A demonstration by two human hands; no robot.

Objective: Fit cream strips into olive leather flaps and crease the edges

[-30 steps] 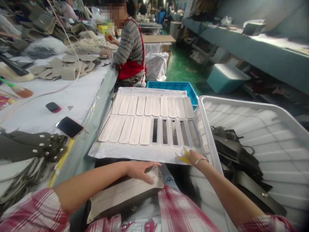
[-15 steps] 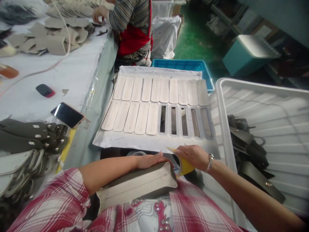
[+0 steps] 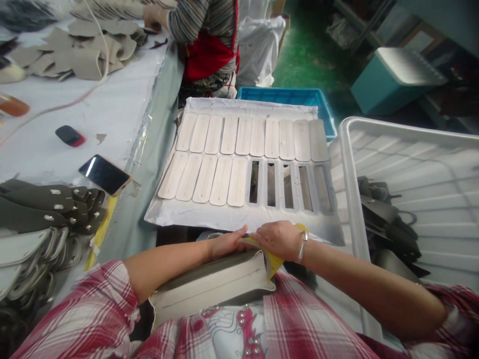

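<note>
A grey bag piece [image 3: 213,284] with a pale lining lies across my lap. My left hand [image 3: 224,244] rests on its top edge, fingers curled over it. My right hand [image 3: 279,239], a bracelet at the wrist, presses a yellow scraper-like card [image 3: 275,262] against the same edge, right beside my left fingers. Just beyond the hands sits a white board [image 3: 239,219] carrying two rows of cream strips [image 3: 224,159]; several slots [image 3: 288,179] at the right of the near row are empty.
A white plastic crate [image 3: 411,164] at my right holds dark bag parts [image 3: 389,224]. On the left table lie dark straps [image 3: 45,204], a phone [image 3: 105,174] and a small red-black object [image 3: 69,135]. A person in a red apron [image 3: 209,45] works ahead; a blue bin [image 3: 295,97] stands beyond the board.
My right hand has come back from the board's near right corner with the yellow card and now meets my left hand on the bag piece. The view has tilted down.
</note>
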